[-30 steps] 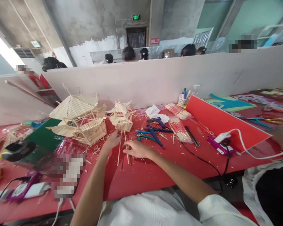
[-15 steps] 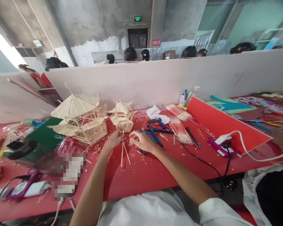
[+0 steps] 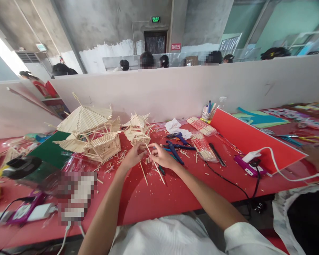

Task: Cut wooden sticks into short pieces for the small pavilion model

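A thin wooden stick slants down toward me from my right hand, whose fingers are closed around its upper part. Just to the left, my left hand is close to the stick's top end, fingers curved and somewhat apart, with nothing visible in them. On the table below lies a second wooden stick, its far end near my left fingers. Behind my hands stands a small pavilion model made of sticks. A larger stick pavilion stands to its left.
Blue-handled pliers, packs of sticks and a black pen-like tool lie at right. A red board leans beyond them, near a purple power strip. Stick scraps litter the red table. A phone-like blurred item lies left.
The stick that hung from my left hand is now in my right hand, its lower end swung to the right. My left hand has loosened. The other stick stays on the table.
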`<state>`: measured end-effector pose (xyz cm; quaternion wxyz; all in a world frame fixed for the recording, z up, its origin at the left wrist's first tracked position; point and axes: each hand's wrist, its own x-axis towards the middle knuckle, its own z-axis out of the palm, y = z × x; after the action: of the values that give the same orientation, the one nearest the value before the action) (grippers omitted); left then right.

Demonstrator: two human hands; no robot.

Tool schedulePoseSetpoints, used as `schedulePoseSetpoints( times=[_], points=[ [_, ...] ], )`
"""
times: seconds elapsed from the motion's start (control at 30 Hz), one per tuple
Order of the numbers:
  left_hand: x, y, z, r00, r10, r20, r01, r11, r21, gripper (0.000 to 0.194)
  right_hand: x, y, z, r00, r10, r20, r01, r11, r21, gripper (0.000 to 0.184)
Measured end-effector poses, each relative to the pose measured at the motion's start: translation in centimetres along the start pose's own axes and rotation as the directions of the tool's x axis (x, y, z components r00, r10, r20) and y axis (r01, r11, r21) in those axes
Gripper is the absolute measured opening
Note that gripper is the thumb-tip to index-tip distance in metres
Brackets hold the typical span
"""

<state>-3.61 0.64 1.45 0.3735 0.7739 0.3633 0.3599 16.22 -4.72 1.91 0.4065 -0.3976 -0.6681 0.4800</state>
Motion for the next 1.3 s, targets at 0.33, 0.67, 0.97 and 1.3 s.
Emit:
schedulePoseSetpoints(
  times=[0.33,0.67,0.97,1.3],
  points=[
    [-0.5,-1.6,-0.5,0.955,0.003,0.297,-0.125,0.912,0.391,0.047,-0.3,-0.7,-1.0,0.995,0.093,0.022,-0.092,0.995,-0.049,0.053],
    [-0.5,-1.0,-0.5,0.968,0.044,0.249,-0.136,0.920,0.367,0.041,-0.1,-0.1,-1.2,0.996,0.093,-0.011,-0.093,0.996,-0.018,0.059],
    [-0.5,1.8,0.1,0.988,0.139,0.059,-0.146,0.981,0.127,0.038,0.2,0.2,-1.0,0.999,0.042,-0.032,-0.039,0.996,0.081,0.026],
    [-0.4,2.5,0.9,0.979,0.188,-0.076,-0.184,0.982,0.051,0.040,0.7,0.6,-0.9,0.998,0.013,-0.058,-0.004,0.989,0.148,0.029]
  ],
)
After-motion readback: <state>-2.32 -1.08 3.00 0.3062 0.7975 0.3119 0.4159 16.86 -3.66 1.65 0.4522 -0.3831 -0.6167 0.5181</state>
